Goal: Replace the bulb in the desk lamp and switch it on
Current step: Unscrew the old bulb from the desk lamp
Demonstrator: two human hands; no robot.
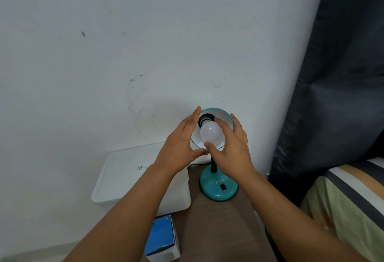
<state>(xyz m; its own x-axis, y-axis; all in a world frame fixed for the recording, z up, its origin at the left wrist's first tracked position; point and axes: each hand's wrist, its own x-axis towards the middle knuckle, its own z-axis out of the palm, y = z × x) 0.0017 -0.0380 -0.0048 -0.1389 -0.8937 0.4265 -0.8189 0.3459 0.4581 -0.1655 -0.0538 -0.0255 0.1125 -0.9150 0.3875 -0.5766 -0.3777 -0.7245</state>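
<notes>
1. A brown table [218, 220] is set against a marked white wall [145, 43]; a dark curtain [342, 74] hangs at 3 o'clock, above a striped bed [349, 199].
2. A white box [124, 178] and a blue carton [163, 239] are seen at 7 o'clock of the teal lamp [218, 187].
3. The bulb [211, 134] is seated in the shade [225, 116].
4. The shade's rim is cupped by the left hand [178, 149] at 9 o'clock.
5. The bulb is pinched by the right hand [232, 149].
</notes>
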